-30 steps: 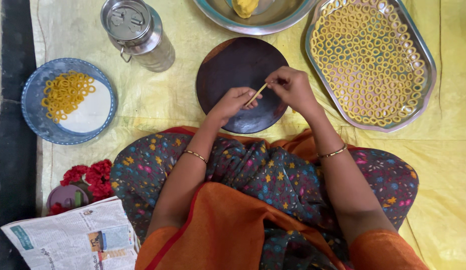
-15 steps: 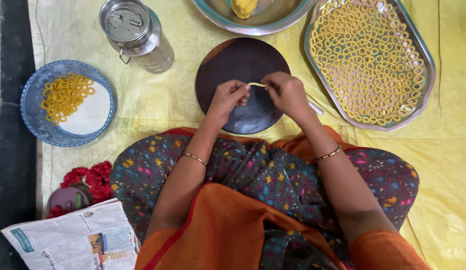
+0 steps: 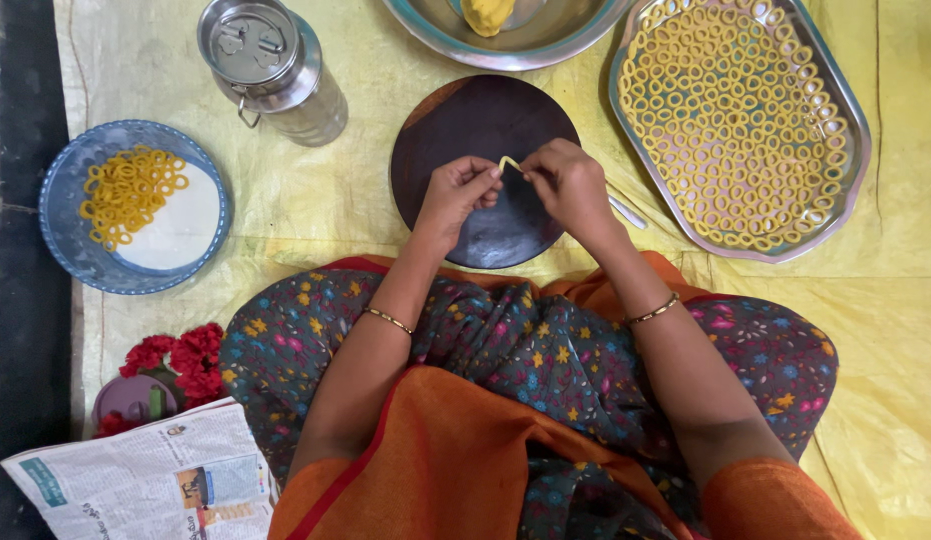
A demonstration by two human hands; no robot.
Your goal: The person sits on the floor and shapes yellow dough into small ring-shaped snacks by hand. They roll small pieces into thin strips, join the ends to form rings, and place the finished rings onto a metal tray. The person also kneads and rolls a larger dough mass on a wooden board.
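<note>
Already with the steel tray [image 3: 848,110] packed with dough rings, my left hand [image 3: 456,198] and right hand [image 3: 571,185] pinch a thin dough strip [image 3: 510,162] over the dark round board [image 3: 466,120], while a dough lump [image 3: 488,14] waits in the bowl [image 3: 546,45].

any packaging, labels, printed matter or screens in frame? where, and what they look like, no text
Newspaper: bottom left corner on the floor covering, beside the person's knee; folded white sheets with dark print and small colour pictures.
Steel canister: top left of the dark round board, lidded, silver, no label visible.
No screens or signs in view.
</note>
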